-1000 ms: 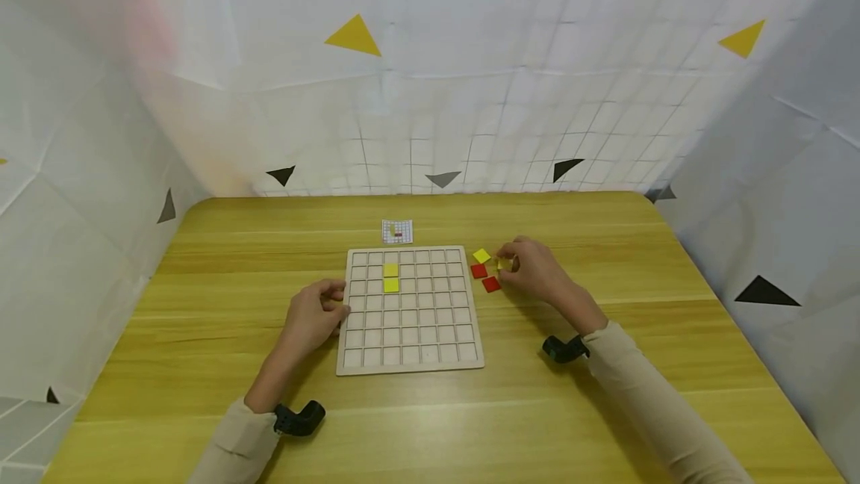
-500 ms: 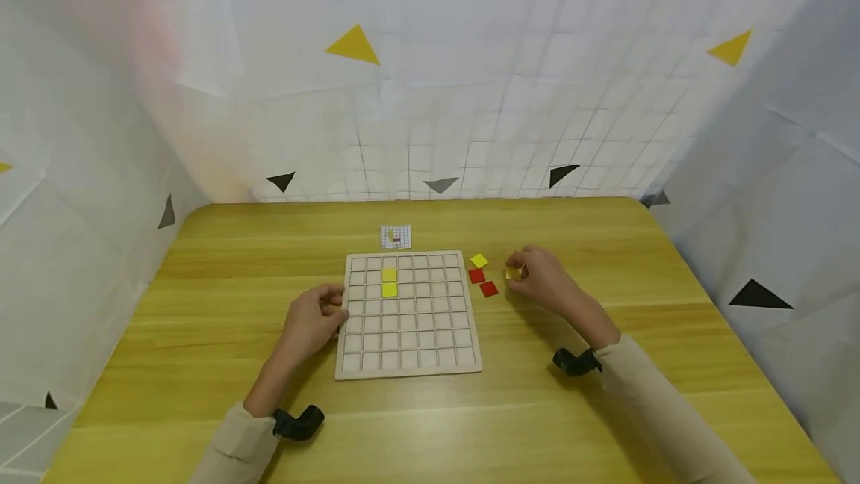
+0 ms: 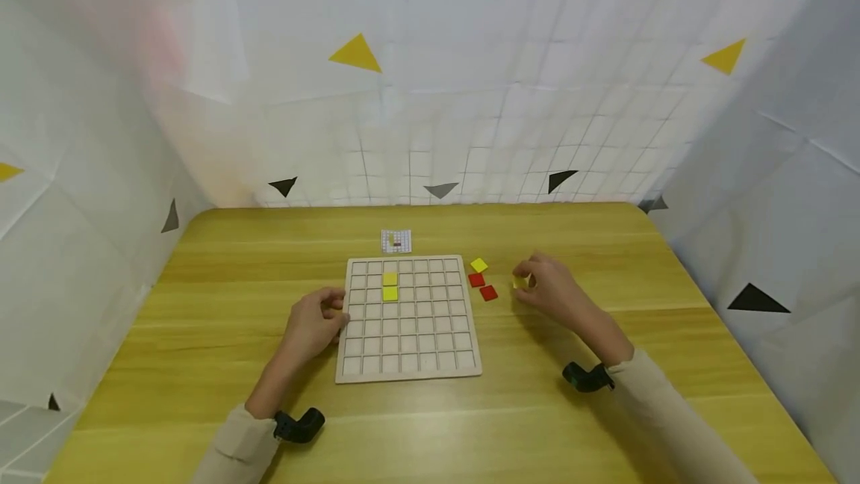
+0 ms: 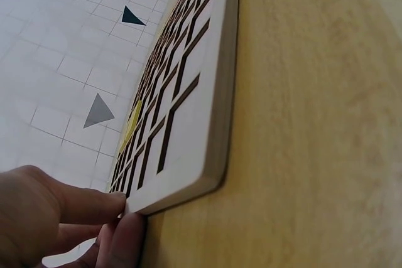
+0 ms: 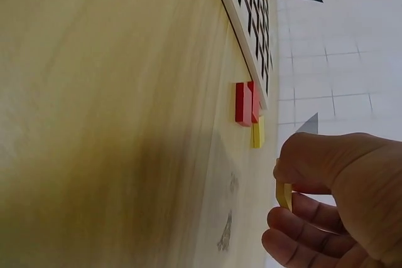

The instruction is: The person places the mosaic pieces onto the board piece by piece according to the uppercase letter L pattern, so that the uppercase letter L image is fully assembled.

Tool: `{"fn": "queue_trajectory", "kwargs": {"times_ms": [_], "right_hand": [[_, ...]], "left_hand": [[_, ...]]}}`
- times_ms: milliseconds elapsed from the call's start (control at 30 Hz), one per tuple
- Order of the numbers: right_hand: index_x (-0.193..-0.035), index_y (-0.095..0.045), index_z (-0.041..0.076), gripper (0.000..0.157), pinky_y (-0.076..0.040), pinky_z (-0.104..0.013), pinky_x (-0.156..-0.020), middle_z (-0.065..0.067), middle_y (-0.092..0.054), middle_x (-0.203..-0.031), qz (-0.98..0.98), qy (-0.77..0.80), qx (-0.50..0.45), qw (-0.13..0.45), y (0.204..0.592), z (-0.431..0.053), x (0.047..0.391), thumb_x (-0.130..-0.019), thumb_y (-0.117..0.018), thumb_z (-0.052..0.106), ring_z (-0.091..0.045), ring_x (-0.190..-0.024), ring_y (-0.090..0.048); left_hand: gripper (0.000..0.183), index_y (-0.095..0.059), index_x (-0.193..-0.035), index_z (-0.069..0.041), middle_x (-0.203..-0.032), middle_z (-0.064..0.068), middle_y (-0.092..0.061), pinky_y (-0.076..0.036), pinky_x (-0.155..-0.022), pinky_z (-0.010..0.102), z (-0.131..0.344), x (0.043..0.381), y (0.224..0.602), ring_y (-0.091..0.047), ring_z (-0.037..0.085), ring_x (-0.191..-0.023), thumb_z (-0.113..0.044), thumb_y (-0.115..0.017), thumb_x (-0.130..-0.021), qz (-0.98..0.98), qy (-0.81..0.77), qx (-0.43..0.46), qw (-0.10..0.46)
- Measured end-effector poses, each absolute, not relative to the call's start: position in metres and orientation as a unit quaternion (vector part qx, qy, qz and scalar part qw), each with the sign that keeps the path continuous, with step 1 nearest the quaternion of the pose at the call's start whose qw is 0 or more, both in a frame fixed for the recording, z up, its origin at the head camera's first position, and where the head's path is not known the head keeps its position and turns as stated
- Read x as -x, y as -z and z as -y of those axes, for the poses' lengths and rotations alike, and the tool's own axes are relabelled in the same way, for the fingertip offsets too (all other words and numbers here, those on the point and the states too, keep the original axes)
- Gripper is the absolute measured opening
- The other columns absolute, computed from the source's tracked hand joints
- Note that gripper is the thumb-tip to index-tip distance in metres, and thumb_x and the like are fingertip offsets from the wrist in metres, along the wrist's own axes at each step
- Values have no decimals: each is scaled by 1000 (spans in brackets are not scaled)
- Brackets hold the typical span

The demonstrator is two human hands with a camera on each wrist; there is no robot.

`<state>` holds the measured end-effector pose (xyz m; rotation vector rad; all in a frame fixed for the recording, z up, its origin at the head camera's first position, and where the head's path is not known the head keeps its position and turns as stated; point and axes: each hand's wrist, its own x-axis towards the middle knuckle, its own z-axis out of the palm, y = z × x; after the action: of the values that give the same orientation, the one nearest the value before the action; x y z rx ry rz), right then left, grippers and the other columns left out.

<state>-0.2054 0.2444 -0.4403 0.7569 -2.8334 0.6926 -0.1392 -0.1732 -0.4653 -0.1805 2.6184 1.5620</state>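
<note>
A pale wooden grid board [image 3: 410,378] lies on the table, with two yellow square tiles [image 3: 390,286] set one below the other in its cells. My left hand [image 3: 314,323] holds the board's left edge, thumb and fingers at the rim, as the left wrist view also shows. To the right of the board, my right hand [image 3: 554,290] pinches a yellow tile [image 5: 284,192] between thumb and fingers, a little above the table. Beside the board's right edge lie a loose yellow tile [image 3: 479,265] and two red tiles, one [image 3: 476,280] nearer the board and another red tile [image 3: 488,293] just in front.
Behind the board lies a small printed grid card [image 3: 396,241] with yellow and red marks. The wooden table [image 3: 403,439] ends at a white sheet wall [image 3: 443,125] at the back, with more sheeting on both sides. Each wrist carries a black camera.
My right hand has drawn back to the right, away from the loose tiles, with the yellow tile in its pinch. The left hand stays at the board's edge. The head view has tilted slightly.
</note>
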Motion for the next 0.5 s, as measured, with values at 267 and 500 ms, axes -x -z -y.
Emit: {"fn": "queue_trajectory", "kwargs": {"times_ms": [267,500], "right_hand": [[-100,-74,-4,22,-53,-31,-63,-9,-63,-91,935,-231,-257,77,441,-245,190,-78,-77,1,-22,-74,-61],[-100,-73,-2,23,-53,-30,-63,-8,-63,-92,936,-230,-255,79,440,-246,180,-78,-79,0,-23,-75,-62]], "left_hand": [[43,-61,-132,0,-112,14,-61,-58,-60,32,173,139,465,-65,23,-89,1,-70,-89,-856,-512,61,39],[43,-61,-131,1,-110,14,-61,-58,-58,31,172,138,466,-64,21,-87,2,-71,-89,-856,-513,60,36]]}}
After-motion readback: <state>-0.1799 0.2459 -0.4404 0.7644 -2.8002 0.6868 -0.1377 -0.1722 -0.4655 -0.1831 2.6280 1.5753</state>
